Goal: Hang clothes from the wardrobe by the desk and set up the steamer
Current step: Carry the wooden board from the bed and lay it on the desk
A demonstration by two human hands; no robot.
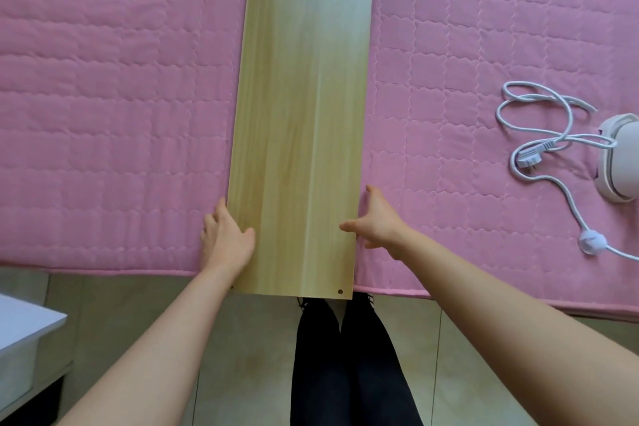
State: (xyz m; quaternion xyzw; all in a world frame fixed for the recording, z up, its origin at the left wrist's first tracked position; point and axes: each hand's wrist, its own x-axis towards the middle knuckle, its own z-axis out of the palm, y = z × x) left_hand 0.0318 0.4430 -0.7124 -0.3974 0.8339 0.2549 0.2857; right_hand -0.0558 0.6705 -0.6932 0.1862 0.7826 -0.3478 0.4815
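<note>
A long pale wooden board lies lengthwise on the pink quilted bed, its near end sticking out past the bed's edge. My left hand grips the board's left edge near that end, thumb on top. At the right edge, my right hand has its fingers spread, thumb resting on the board; whether it grips the edge is unclear. A white steamer lies on the bed at the far right, cut off by the frame. Its white cord is loosely coiled beside it, the plug loose on the cover.
A white in-line knob sits on the cord near the bed's front edge. A white cabinet or box corner stands at the lower left on the tiled floor. My legs in dark trousers stand below the board's end.
</note>
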